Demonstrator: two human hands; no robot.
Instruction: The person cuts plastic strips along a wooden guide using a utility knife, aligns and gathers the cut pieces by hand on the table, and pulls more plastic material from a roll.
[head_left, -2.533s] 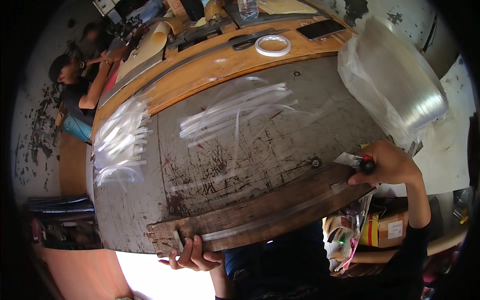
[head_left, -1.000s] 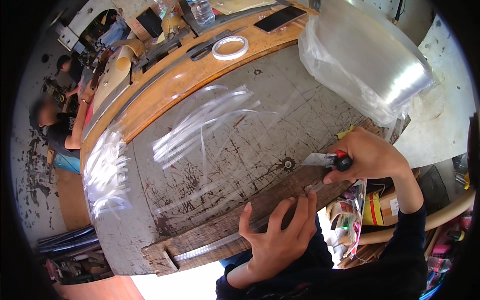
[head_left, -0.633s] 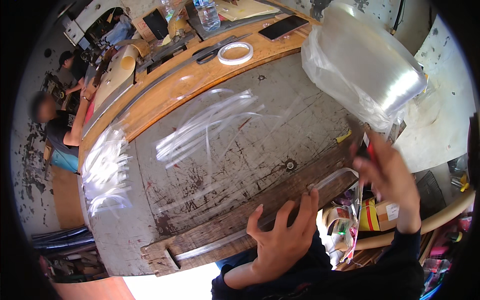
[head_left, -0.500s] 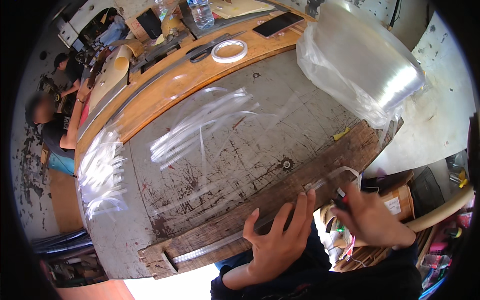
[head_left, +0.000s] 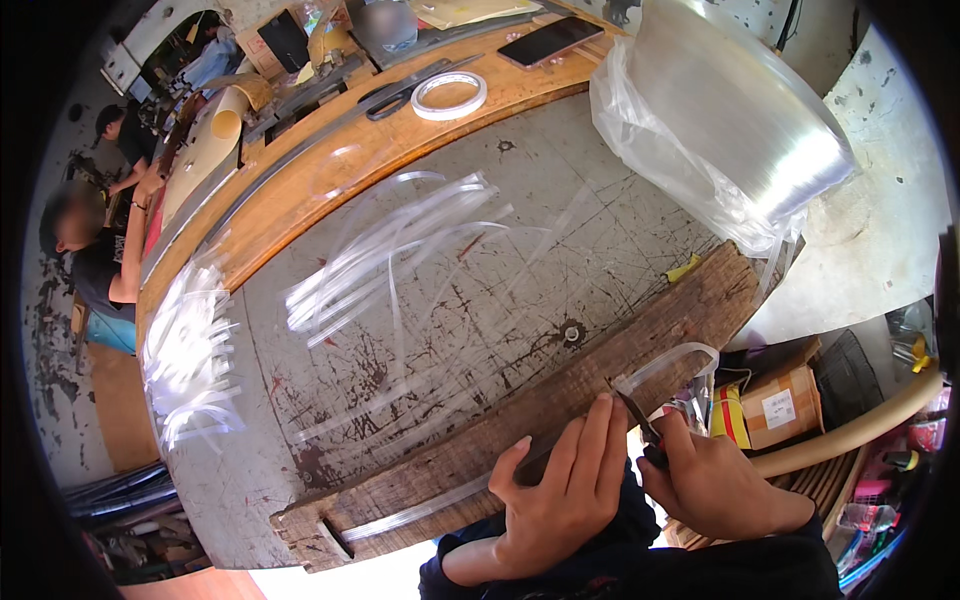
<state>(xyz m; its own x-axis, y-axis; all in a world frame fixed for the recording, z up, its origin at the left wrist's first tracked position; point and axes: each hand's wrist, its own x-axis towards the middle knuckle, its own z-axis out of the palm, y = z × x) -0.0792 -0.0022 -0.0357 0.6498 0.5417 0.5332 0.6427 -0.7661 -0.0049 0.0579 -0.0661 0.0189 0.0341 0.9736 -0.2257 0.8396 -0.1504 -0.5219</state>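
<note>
Left hand (head_left: 560,485): fingers spread slightly, laid over the clear strip (head_left: 430,512).
Right hand (head_left: 715,478): curled tightly around a knife (head_left: 643,427), blade beside the left fingertips.
Strip: shiny, flat plastic along the plank (head_left: 690,305), right end curving.
Plank: rough, dark wood on the scratched grey table (head_left: 500,300).
Roll (head_left: 750,120): smooth, clear, in crinkled plastic (head_left: 640,135).

Clear plastic strip (head_left: 420,510): laid lengthwise along rough brown board (head_left: 680,320), middle hidden, right end bowed into loop. Knife (head_left: 643,423): dark-handled, slanted, tip close to strip.
</note>
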